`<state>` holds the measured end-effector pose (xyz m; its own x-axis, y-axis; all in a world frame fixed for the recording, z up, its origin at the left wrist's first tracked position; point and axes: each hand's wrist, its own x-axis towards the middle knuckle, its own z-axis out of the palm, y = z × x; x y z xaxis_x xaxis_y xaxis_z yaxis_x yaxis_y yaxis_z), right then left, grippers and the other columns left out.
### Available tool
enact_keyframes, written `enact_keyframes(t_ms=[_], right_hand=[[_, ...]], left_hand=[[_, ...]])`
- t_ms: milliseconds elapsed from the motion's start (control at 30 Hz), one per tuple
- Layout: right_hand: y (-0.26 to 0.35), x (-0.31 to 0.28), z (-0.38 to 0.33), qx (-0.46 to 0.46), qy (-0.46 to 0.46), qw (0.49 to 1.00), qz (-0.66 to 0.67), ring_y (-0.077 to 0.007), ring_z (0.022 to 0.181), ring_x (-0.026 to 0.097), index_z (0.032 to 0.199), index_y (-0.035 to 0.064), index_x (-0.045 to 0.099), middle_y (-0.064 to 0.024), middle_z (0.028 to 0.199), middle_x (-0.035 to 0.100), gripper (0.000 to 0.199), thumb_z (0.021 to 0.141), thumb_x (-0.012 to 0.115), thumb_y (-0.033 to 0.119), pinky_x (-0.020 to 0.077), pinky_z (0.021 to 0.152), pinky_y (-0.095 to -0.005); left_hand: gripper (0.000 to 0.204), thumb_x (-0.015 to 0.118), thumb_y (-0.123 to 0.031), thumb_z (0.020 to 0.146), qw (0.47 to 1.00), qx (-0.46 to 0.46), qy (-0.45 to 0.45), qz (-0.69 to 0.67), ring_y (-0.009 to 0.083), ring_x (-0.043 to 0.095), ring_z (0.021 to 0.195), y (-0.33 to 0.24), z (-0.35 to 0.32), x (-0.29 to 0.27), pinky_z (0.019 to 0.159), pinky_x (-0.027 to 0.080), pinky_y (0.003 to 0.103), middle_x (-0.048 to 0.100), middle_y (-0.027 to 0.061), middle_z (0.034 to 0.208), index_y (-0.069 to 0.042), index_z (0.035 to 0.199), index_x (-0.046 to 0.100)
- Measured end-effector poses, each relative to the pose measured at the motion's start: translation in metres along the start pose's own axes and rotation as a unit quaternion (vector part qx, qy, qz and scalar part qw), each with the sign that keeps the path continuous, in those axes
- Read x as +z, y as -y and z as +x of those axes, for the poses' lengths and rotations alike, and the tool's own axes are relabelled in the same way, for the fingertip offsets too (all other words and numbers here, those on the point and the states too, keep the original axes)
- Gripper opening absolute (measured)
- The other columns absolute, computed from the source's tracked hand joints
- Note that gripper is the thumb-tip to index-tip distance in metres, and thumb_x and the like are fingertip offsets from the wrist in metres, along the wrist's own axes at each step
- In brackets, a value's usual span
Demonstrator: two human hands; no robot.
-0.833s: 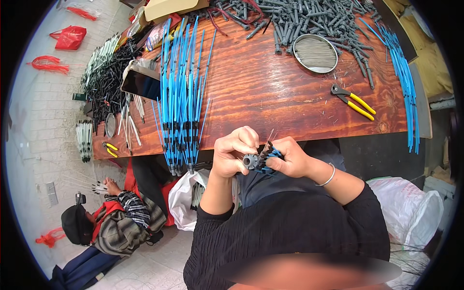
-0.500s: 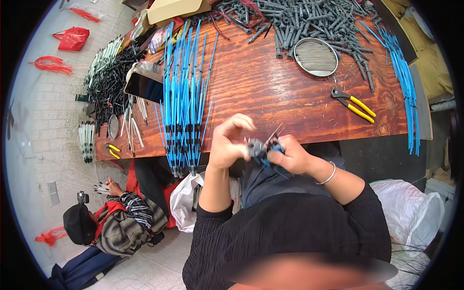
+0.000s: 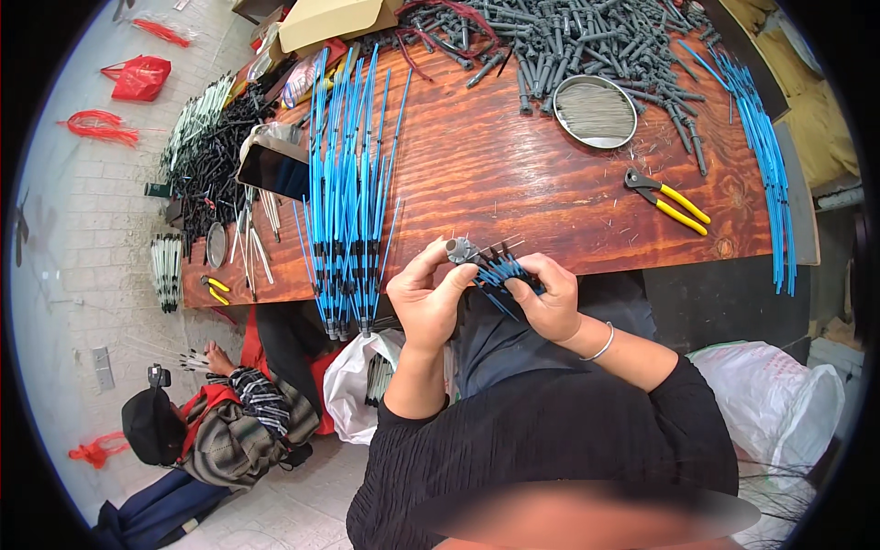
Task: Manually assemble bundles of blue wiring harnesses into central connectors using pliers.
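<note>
Just beyond the table's near edge, my left hand [image 3: 424,301] pinches a grey plastic fitting [image 3: 463,251] between thumb and fingers, its round end facing up. My right hand [image 3: 551,299] is closed around a bundle of thin blue rods [image 3: 498,272] with black sections. The bundle lies tilted against the fitting; whether they are joined I cannot tell. A few thin metal pins [image 3: 511,243] stick out above the bundle near my right fingers. My fingers hide part of the bundle.
On the wooden table [image 3: 513,183] lie blue rods [image 3: 348,183], a heap of grey fittings [image 3: 587,46], a round dish of pins [image 3: 595,112] and yellow-handled cutters [image 3: 667,200]. More blue rods [image 3: 765,165] lie at the right edge. Another person [image 3: 220,412] works at the left.
My left fingers, spread before, have closed on the grey fitting. The fitting has shifted left and up, and the blue bundle shows more clearly. My right hand has moved slightly.
</note>
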<state>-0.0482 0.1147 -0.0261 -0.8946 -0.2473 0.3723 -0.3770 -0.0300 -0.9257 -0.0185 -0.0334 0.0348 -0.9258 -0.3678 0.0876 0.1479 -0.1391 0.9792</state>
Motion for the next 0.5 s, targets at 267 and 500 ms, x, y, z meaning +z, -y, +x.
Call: enact_keyframes(t_ms=[267, 500], right_hand=[[0.001, -0.012, 0.011, 0.03, 0.078, 0.996, 0.017, -0.0187, 0.07, 0.06, 0.097, -0.0016, 0.062, -0.0109, 0.079, 0.062, 0.021, 0.082, 0.062, 0.012, 0.0457, 0.063, -0.0274], [0.001, -0.019, 0.012, 0.21, 0.153, 0.94, 0.222, -0.0098, 0.075, 0.058, 0.098, -0.0013, 0.064, -0.0068, 0.082, 0.064, 0.022, 0.082, 0.063, 0.014, 0.0457, 0.069, -0.0237]], left_hand=[[0.031, 0.07, 0.001, 0.068, 0.994, 0.039, 0.038, 0.093, 0.0122, 0.061, 0.072, 0.005, -0.001, -0.014, 0.093, 0.04, 0.04, 0.066, 0.0064, 0.082, 0.006, 0.097, 0.062], [0.032, 0.071, -0.002, 0.068, 0.922, 0.132, 0.078, 0.354, 0.0122, 0.063, 0.074, -0.016, -0.004, -0.002, 0.096, 0.038, 0.041, 0.067, 0.0052, 0.081, 0.004, 0.098, 0.062]])
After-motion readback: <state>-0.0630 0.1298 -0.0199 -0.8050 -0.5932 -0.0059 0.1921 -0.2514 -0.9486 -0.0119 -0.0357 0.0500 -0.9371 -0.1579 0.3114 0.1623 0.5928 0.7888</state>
